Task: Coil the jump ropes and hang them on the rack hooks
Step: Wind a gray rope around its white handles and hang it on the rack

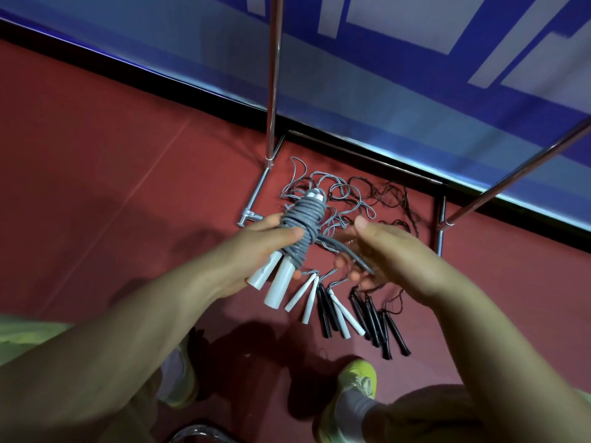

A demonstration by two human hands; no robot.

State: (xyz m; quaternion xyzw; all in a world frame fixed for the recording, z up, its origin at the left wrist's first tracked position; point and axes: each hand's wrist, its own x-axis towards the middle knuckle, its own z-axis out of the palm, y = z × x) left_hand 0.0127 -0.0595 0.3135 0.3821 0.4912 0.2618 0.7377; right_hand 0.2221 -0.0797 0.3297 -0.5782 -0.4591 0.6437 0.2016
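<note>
- rack frame (441, 219) of chrome tube stands on the red floor (96, 187) beyond both hands; its floor-level bars enclose a loose tangle of grey and black cords (351, 196), with nothing else inside that i can make out.
- white handles (307, 295) and black handles (371, 318) of those loose ropes lie fanned on the floor below and between the hands, nearer the feet than the tangle.
- grey jump rope (303, 219) sits in the left hand (256, 247): cord wound in many turns around its two pale handles (278, 282), which lie side by side, their lower ends sticking out below the fingers and a metal cap showing above the coil.
- left hand is clamped round this bundle, thumb pressed across the front of the windings, fingers wrapped behind.
- free tail of the grey cord (345, 254) runs from the coil to the right, into the right hand (399, 254), just beside the left.
- right hand is seen from the back, thumb up, fingers curled under; the cord passes beneath the palm and seems pinched in the fingers, though the contact is partly hidden.
- both forearms reach forward and down, converging over the floor pile.
- yellow-green shoe (356, 378) shows below the right forearm.
- blue banner (415, 59) lines the wall behind the rack.
</note>
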